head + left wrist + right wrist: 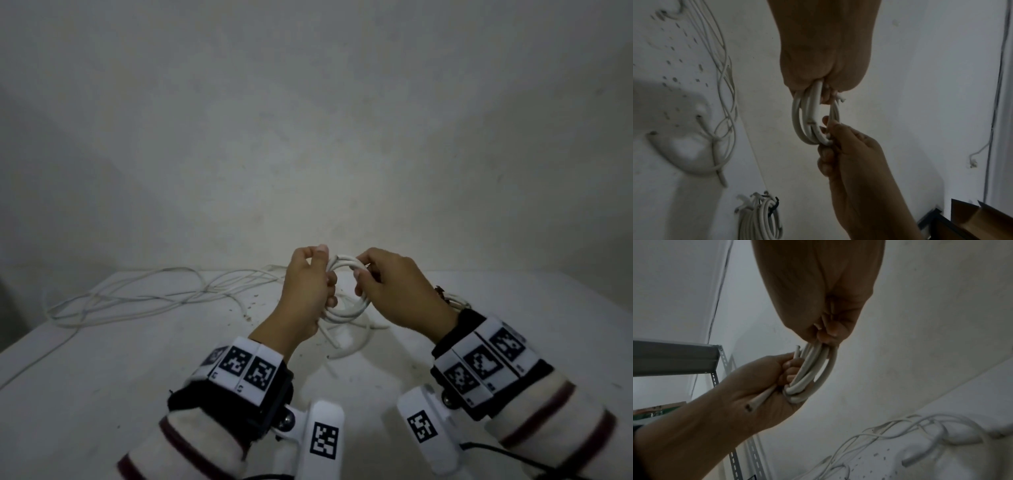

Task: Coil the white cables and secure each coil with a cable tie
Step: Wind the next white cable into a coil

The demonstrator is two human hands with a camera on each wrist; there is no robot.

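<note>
A small coil of thick white cable hangs in the air above the white table, held between both hands. My left hand grips its left side with curled fingers, and a cut cable end lies across that palm. My right hand pinches the coil's right side. In the left wrist view the coil runs from the left hand down to the right hand. In the right wrist view the loops bunch at the left hand. I see no cable tie in either hand.
Long thin white cables sprawl over the table's left side. Short thick cable pieces lie under the hands. A finished coil with a black tie sits by the right wrist. A metal shelf and a cardboard box stand nearby.
</note>
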